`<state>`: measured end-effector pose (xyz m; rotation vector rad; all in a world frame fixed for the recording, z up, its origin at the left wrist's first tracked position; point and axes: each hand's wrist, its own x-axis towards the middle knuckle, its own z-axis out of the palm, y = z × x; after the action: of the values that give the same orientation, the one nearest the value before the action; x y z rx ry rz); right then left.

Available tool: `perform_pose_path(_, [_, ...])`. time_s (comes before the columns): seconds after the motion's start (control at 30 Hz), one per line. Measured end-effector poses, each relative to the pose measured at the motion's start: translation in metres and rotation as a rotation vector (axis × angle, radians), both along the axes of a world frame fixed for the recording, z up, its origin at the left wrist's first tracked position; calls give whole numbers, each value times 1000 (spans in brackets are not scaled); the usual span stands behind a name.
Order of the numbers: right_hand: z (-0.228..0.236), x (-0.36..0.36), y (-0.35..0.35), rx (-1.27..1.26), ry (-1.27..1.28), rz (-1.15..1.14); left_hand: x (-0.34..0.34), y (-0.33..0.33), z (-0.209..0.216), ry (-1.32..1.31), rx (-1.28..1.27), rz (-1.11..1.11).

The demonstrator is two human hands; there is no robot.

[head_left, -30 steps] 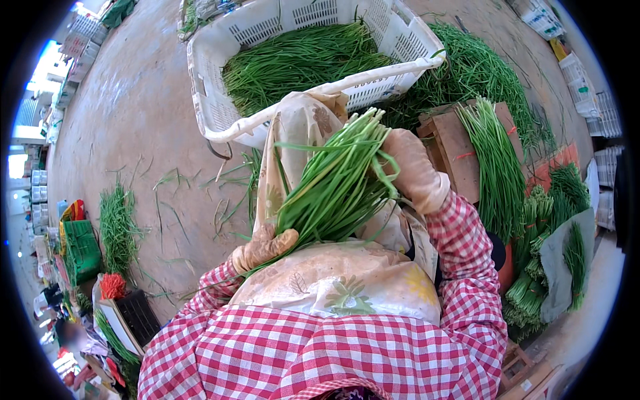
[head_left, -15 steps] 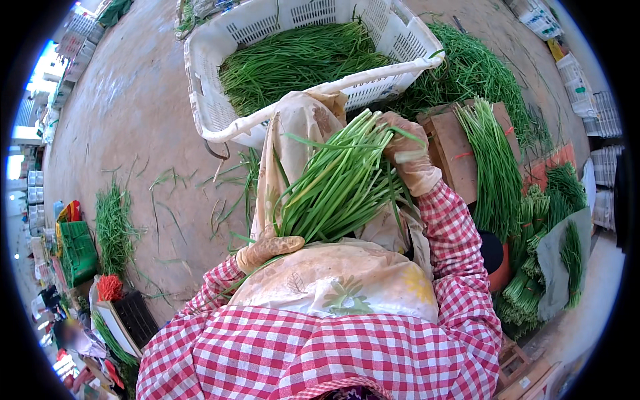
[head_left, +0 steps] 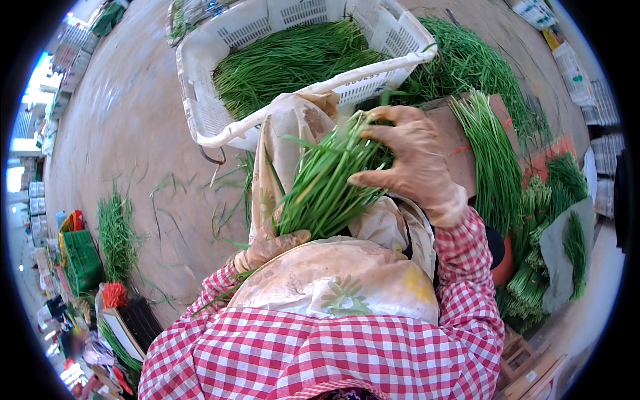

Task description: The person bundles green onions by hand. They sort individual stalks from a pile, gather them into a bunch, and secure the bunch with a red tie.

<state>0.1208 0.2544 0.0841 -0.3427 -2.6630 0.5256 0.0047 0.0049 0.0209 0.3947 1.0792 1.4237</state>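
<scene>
Across my lap lies a loose bunch of green chives point(head_left: 331, 183), its pale ends pointing up and to the right. My left hand point(head_left: 272, 245), in a stained glove, is closed round the lower left end of this bunch. Over its upper right side is my right hand point(head_left: 417, 160), also gloved, with thumb and fingers spread apart and the fingertips close to the pale ends. Whether those fingertips touch the stalks I cannot tell. Beneath the bunch is a stained, patterned apron point(head_left: 333, 270).
Ahead stands a white plastic crate point(head_left: 200, 127) holding long chives. A loose heap of chives point(head_left: 477, 63) lies beyond it to the right. On a brown board point(head_left: 448, 137) rests a separate bundle point(head_left: 490, 160); tied bundles point(head_left: 530, 280) are stacked nearer me. Stray stalks point(head_left: 117, 233) litter the left floor.
My right hand has opened from its grip at the pale ends and come nearer, over the bunch. The bunch looks narrower and more gathered; my left hand still holds it.
</scene>
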Motion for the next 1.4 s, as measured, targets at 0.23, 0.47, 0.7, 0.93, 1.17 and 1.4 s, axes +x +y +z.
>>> perform_pose_path(0.23, [-43, -5, -12, -690, 74, 158, 4, -13, -12, 169, 42, -35])
perform_pose_path(0.47, [-55, -2, -31, -165, 49, -97, -13, -29, -29, 407, -117, -59])
perform_pose_path(0.7, [-100, -10, 8, -231, 73, -435, -5, -23, -30, 201, -140, -6])
perform_pose_path(0.93, [-178, 52, 79, -97, -454, -663, 0, -1, 8, 63, -74, 94])
perform_pose_path(1.17, [-49, 20, 1, -1233, 109, -312, 6, -1, 4, 249, -56, 188])
perform_pose_path(1.4, [-38, -9, -37, -800, -110, -63, 9, 3, 1, 336, -29, 236])
